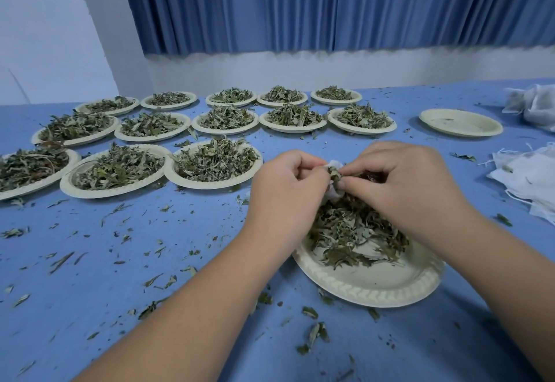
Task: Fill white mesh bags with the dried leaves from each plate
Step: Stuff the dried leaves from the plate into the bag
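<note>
Table (120, 291) with a blue cover fills the view, strewn with leaf crumbs, and a blue curtain (330, 3) hangs on the far wall. Thirteen plates (210, 185) heaped with dried leaves stand in three rows across the left and middle, and one empty plate (461, 132) sits apart to their right. At the right edge lies a stack of flat white bags (528, 177), with a bunched white mesh heap (534, 105) farther back, too cropped to tell what it holds. Nearest, right of centre, a plate (369, 288) carries a pile of leaves (348, 231) on its far half, while its near half is bare. Both hands meet above that pile. The left hand (285, 189) has its fingers curled and pinches a small white bag (334, 194), most of it hidden behind the knuckles. The right hand (405, 183), fingers bent and thumb closed against them, pinches a clump of leaves at the bag's mouth.
</note>
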{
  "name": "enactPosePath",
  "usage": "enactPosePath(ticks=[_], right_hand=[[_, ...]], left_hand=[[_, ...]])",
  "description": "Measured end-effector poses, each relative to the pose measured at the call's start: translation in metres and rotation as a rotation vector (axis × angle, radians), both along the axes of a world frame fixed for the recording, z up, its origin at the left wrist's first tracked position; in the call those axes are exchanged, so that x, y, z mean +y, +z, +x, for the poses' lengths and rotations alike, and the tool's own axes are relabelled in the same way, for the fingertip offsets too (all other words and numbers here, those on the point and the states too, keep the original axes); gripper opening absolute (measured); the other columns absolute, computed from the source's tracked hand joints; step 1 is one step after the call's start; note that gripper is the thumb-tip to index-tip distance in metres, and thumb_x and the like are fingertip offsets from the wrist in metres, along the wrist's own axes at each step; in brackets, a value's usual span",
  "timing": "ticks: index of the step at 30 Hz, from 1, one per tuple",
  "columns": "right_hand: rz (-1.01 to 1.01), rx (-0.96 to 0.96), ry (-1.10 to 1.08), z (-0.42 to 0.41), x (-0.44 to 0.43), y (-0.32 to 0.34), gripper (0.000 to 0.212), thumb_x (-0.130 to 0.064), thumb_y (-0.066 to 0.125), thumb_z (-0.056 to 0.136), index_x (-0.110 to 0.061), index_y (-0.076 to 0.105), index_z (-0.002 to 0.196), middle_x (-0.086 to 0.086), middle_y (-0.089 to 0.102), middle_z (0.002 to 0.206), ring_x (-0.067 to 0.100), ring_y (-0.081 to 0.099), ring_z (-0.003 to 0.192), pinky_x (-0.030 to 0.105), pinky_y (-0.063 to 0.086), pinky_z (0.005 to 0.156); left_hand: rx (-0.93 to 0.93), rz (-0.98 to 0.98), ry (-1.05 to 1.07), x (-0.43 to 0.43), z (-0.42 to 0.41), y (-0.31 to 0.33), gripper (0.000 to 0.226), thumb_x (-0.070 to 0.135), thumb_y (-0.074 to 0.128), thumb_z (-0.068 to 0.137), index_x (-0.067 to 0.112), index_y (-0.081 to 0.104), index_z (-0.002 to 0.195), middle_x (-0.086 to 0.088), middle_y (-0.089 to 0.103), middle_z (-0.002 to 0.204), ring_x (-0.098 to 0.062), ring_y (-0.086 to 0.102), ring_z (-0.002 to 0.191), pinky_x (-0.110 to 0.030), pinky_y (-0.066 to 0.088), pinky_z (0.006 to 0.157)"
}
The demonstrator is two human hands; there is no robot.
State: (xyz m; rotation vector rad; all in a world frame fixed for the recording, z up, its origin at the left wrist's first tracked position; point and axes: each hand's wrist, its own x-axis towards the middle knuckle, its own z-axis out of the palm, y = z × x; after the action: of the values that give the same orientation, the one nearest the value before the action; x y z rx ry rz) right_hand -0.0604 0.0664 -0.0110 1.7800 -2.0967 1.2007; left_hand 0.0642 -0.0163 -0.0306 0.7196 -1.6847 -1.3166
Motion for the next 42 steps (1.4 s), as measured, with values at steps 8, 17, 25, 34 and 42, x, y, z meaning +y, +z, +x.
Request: enactPosePath(ticks=[8,17,25,34,42], right_hand=[[0.088,-0.036,0.081,0.000,0.005,0.002,0.011,-0.028,0.067,0.083,-0.036,0.076,0.081,-0.012,0.067,0.081,0.000,0.058,0.079,0.010,0.040,0.070],[0.031,-0.205,-0.090,0.006,0.002,0.001,0.009,-0.034,0.073,0.071,-0.036,0.070,0.063,-0.023,0.061,0.058,-0.007,0.053,0.058,0.009,0.038,0.053],[0.092,-0.250,-0.010,0.005,0.005,0.006,0.007,-0.025,0.076,0.074,-0.030,0.071,0.072,-0.020,0.051,0.044,-0.002,0.047,0.047,0.009,0.034,0.048],[-0.037,-0.402,0.069,0.003,-0.001,0.001,0.020,-0.012,0.080,0.072,-0.030,0.072,0.069,-0.001,0.069,0.064,0.008,0.054,0.057,0.030,0.046,0.058],[-0.001,-0.527,0.219,0.002,0.001,0.004,0.022,-0.001,0.078,0.071,-0.021,0.072,0.072,-0.006,0.069,0.064,0.001,0.057,0.058,0.011,0.045,0.058]], left_hand=[[-0.037,-0.013,0.013,0.003,0.001,0.000,0.017,0.012,0.062,0.087,0.023,0.067,0.076,0.009,0.064,0.055,-0.008,0.061,0.052,-0.017,0.037,0.044],[-0.079,-0.119,0.013,0.007,-0.002,0.000,0.014,0.017,0.067,0.087,0.025,0.068,0.075,0.004,0.070,0.070,-0.002,0.061,0.061,-0.017,0.050,0.058],[-0.089,-0.109,0.035,0.006,-0.002,0.001,0.014,0.016,0.063,0.089,0.023,0.068,0.078,0.007,0.067,0.062,-0.007,0.061,0.053,-0.019,0.044,0.049],[-0.041,-0.017,-0.030,0.005,-0.001,0.001,0.018,0.008,0.059,0.089,0.020,0.066,0.078,0.014,0.054,0.044,0.003,0.046,0.036,-0.015,0.033,0.042],[0.023,0.061,-0.067,0.004,0.000,0.002,0.019,0.005,0.058,0.089,0.017,0.066,0.077,0.013,0.054,0.045,0.001,0.048,0.035,-0.010,0.033,0.038]])
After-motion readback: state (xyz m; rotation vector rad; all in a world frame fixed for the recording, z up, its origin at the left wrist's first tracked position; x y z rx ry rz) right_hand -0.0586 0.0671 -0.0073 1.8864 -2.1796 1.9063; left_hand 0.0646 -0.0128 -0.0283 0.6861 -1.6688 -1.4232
